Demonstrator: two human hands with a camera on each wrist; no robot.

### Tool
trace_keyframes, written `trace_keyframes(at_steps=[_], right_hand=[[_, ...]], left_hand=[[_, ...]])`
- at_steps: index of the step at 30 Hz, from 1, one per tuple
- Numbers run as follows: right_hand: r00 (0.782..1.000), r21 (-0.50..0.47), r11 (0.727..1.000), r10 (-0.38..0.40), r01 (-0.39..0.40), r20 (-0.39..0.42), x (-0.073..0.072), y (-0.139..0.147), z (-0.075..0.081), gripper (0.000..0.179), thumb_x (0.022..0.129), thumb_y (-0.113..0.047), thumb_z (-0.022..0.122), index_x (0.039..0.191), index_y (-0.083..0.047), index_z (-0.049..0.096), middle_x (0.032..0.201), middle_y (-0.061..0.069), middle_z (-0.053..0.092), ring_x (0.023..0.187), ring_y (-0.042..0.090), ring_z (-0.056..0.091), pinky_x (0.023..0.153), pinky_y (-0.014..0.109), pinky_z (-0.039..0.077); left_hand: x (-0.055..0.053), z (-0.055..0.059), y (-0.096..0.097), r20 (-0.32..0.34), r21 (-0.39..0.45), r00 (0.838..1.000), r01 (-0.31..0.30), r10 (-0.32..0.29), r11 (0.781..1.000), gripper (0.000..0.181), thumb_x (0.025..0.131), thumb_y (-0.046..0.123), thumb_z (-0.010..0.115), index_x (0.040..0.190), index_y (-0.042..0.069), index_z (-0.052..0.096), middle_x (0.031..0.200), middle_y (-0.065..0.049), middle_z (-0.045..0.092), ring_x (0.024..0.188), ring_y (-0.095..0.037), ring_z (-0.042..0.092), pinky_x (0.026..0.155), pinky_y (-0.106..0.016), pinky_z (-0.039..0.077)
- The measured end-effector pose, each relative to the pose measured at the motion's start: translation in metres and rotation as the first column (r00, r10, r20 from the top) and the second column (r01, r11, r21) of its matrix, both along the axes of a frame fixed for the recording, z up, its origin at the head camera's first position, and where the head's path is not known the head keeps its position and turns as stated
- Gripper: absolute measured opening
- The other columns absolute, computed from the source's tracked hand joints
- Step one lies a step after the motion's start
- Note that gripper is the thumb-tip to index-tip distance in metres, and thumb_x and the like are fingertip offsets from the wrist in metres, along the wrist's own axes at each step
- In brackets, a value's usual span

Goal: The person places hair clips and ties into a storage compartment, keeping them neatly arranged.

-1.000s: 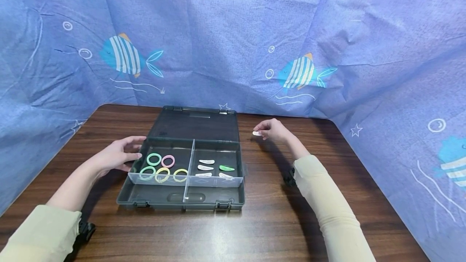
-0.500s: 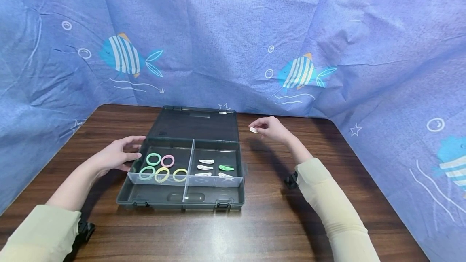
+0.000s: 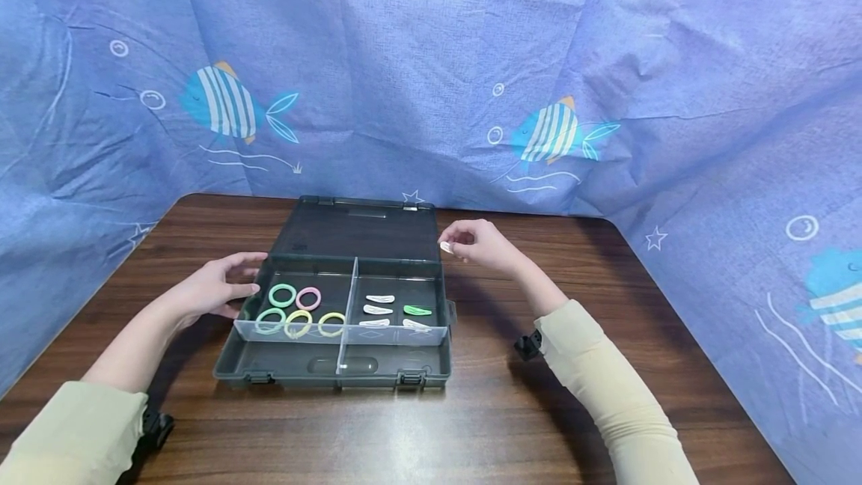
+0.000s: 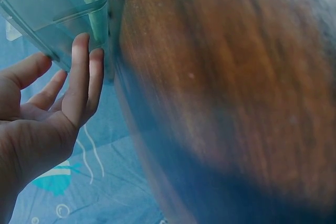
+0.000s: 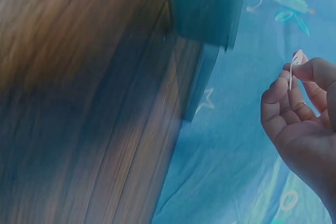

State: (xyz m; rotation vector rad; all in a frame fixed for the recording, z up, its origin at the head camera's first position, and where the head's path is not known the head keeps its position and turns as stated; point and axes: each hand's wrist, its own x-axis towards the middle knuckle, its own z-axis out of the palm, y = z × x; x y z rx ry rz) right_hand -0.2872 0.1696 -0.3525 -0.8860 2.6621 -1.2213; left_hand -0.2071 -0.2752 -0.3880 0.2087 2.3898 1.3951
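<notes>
A dark see-through organizer box [image 3: 276, 356] lies with its lid [image 3: 367, 229] folded back. Its back left compartment has several hair ties in green, pink and yellow, among them a pink hair tie [image 3: 308, 298]. In the back right compartment are white snap hair clips, one of them a white clip [image 3: 380, 299], plus a green clip [image 3: 417, 310]. My right hand [image 3: 485, 247] pinches another white snap hair clip [image 5: 295, 66] between thumb and fingers, just right of the lid. With fingers spread, my left hand [image 3: 209, 290] touches the box's left side.
Translucent dividers [image 3: 351, 298] split the box into compartments, and the front ones show bare floors. Brown wood table [image 3: 404, 440] surrounds it. A blue fish-print cloth [image 3: 417, 81] hangs behind the table. Black wrist cameras [image 3: 528, 345] sit on both wrists.
My right hand has moved left with the pinched white hair clip, from beyond the box to the lid's right edge. My left hand stays in place.
</notes>
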Motion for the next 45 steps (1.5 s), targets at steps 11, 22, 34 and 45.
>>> trace_keyframes(at_steps=[11, 22, 34, 45], right_hand=[[0.994, 0.031, 0.996, 0.089, -0.087, -0.059, 0.012, -0.027, -0.008, 0.011, 0.086, -0.005, 0.063, 0.092, -0.010, 0.070, 0.081, 0.000, 0.066, 0.067, 0.009, 0.056, 0.061, 0.023, 0.047], [0.974, 0.089, 0.971, 0.225, -0.223, -0.004, 0.013, -0.044, -0.025, 0.005, 0.088, -0.009, 0.064, 0.090, -0.010, 0.067, 0.078, -0.002, 0.066, 0.065, 0.005, 0.056, 0.061, 0.022, 0.048], [0.936, 0.313, 0.908, 0.328, -0.277, -0.124, 0.011, -0.056, -0.041, 0.008, 0.081, -0.006, 0.065, 0.083, -0.013, 0.069, 0.073, -0.007, 0.067, 0.068, 0.000, 0.058, 0.064, 0.016, 0.048], [0.937, 0.534, 0.827, 0.307, -0.175, -0.168, 0.013, -0.064, -0.043, 0.006, 0.082, -0.013, 0.069, 0.080, -0.019, 0.069, 0.075, -0.009, 0.067, 0.068, 0.001, 0.058, 0.061, 0.021, 0.047]], left_hand=[[0.001, 0.002, 0.001, -0.001, 0.002, 1.000, 0.000, 0.000, 1.000, 0.066, 0.096, 0.012, 0.054, 0.149, 0.001, 0.016, 0.143, -0.036, 0.026, 0.112, -0.036, 0.053, 0.067, -0.040, 0.057], [0.001, 0.002, 0.001, 0.009, 0.002, 1.000, -0.003, 0.003, 1.000, 0.066, 0.096, 0.012, 0.054, 0.150, 0.003, 0.016, 0.144, -0.035, 0.026, 0.113, -0.036, 0.051, 0.067, -0.041, 0.056], [-0.001, -0.001, -0.001, 0.007, 0.004, 1.000, 0.004, -0.004, 1.000, 0.066, 0.097, 0.013, 0.053, 0.150, 0.002, 0.015, 0.144, -0.036, 0.026, 0.115, -0.039, 0.050, 0.070, -0.042, 0.056], [0.000, 0.002, 0.000, 0.011, -0.002, 1.000, 0.003, -0.003, 1.000, 0.067, 0.096, 0.015, 0.054, 0.150, 0.003, 0.016, 0.144, -0.035, 0.025, 0.116, -0.038, 0.050, 0.069, -0.041, 0.057]])
